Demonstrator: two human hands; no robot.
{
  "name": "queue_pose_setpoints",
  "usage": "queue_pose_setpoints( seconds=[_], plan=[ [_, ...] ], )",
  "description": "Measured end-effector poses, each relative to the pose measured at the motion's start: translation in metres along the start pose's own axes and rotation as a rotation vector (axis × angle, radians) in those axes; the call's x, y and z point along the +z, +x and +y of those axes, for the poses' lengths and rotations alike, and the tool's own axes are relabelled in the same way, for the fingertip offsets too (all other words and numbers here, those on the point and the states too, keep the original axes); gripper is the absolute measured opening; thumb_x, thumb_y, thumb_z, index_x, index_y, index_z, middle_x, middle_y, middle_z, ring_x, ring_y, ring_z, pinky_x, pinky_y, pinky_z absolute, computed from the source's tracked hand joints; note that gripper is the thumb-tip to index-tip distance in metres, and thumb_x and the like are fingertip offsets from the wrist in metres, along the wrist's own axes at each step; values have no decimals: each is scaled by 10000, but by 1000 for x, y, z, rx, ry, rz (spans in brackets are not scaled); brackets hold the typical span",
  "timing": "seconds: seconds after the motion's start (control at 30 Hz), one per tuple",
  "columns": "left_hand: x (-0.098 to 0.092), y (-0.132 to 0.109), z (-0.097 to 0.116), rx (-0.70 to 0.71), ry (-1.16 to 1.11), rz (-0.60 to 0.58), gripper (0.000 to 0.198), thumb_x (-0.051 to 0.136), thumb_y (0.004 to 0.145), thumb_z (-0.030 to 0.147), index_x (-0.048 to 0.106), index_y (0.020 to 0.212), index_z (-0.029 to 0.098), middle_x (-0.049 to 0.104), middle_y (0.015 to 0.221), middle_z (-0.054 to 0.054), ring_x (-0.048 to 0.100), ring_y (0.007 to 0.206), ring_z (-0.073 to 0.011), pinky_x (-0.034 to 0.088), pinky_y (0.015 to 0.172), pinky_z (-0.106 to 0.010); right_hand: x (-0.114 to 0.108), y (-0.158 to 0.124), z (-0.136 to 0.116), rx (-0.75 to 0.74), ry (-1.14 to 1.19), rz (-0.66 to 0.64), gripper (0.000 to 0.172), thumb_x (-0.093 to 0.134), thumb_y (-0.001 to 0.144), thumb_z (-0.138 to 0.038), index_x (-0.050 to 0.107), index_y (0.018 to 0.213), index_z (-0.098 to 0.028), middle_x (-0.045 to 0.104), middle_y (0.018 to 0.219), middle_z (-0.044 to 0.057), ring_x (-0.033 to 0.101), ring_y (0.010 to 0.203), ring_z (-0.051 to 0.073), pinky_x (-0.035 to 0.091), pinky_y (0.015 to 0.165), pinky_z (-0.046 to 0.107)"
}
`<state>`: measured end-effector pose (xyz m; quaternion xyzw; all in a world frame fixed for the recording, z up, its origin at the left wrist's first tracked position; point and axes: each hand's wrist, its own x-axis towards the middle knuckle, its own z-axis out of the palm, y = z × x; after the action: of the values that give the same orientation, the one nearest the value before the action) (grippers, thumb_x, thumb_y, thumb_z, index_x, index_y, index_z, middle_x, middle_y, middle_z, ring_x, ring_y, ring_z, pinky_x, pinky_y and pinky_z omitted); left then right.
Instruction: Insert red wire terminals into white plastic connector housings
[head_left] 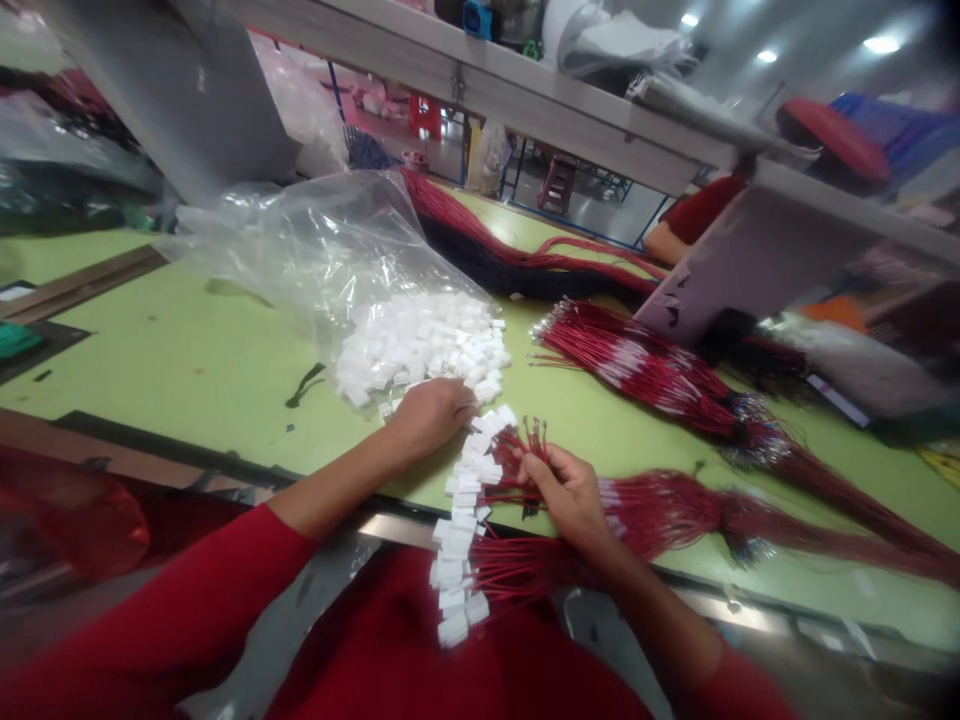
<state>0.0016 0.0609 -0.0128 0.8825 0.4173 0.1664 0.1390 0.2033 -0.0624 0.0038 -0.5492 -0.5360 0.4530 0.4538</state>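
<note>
The right hand (pixel 566 497) is positioned at the near edge of a pale green workbench (pixel 187 375). Its fingers (pixel 541 468) are pressed together, pinching a bundle of red wires (pixel 517 570). Small metal terminals (pixel 534 438) protrude from the wires just beyond the fingers. A curved row of white connector housings (pixel 457 530) lies along the left side of the bundle, with the wires fanning out from it, and the bundle's long tail runs to the right across the bench. The left hand (pixel 431 418) rests just left of the right hand, with its fingers curved downward. It touches the near edge of a heap of loose white connector housings (pixel 424 350), but whether it holds any housing cannot be determined. The heap spills from a clear plastic bag (pixel 300 240) on the bench. A second red wire bundle (pixel 637 365) lies to the right, well apart from both hands. A hank of red and black wires (pixel 517 262) lies farther away, beyond the heap. Red sleeves (pixel 142 610) cover the person's arms.
</note>
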Motion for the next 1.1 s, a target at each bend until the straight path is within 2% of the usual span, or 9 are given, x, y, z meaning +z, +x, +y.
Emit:
queue_pose_setpoints(
  seconds=[0.1,0.23,0.3,0.4,0.5,0.57,0.67,0.9,1.1],
  plan=[
    [-2,-2,0,24,6,-32,231,475,895,159,704,925,159,642,826,-82,603,748,-218,413,652,-305,0,1,-3,7,-14,-30,340,568,917,-413,600,677,-174,593,661,1,533,635,125,433,634,242],
    [-2,-13,-4,29,-69,-38,327,423,895,138,698,1071,152,622,889,-107,593,727,-210,430,649,-324,2,4,-2,36,9,-41,284,593,888,-404,570,714,-180,579,624,-14,487,561,108,401,555,225],
    [-4,-19,-4,-46,-280,38,318,436,912,178,697,1093,168,629,879,-92,604,752,-208,456,680,-334,5,5,-3,82,31,-21,253,624,855,-394,552,731,-185,557,591,-31,460,518,97,378,514,215],
    [-9,-27,4,-279,-817,122,248,560,907,308,682,1081,181,647,769,-37,624,706,-181,495,676,-318,8,5,-4,131,59,6,259,662,808,-386,521,713,-191,505,560,-52,432,494,88,352,479,203],
    [-14,-34,20,-475,-1298,138,305,735,805,370,678,1029,171,687,767,-23,652,684,-153,522,641,-269,10,4,-5,151,96,2,262,666,802,-409,540,740,-188,534,609,-37,461,526,97,386,497,207],
    [-15,-38,29,-551,-1460,150,345,812,734,357,689,988,158,706,781,-29,661,677,-139,516,591,-224,10,3,-4,158,111,-11,265,660,811,-432,566,781,-186,554,639,-27,478,543,106,407,512,216],
    [-13,-43,38,-590,-1573,135,338,847,706,340,697,947,155,702,725,-14,646,620,-112,498,533,-180,9,1,-2,154,110,-31,276,657,822,-450,577,794,-187,526,629,-33,454,536,106,395,504,215],
    [-10,-49,47,-554,-1647,117,270,847,724,313,683,889,177,699,735,9,691,669,-120,576,652,-211,8,1,-4,131,105,-53,281,631,852,-433,545,756,-183,446,614,-48,389,546,97,348,513,211],
    [-5,-53,47,-511,-1588,151,279,829,743,312,735,979,198,743,920,-28,685,777,-121,564,699,-200,8,1,-4,137,129,-68,264,630,855,-426,573,782,-179,484,628,-41,403,547,100,363,521,218]
  ],
)
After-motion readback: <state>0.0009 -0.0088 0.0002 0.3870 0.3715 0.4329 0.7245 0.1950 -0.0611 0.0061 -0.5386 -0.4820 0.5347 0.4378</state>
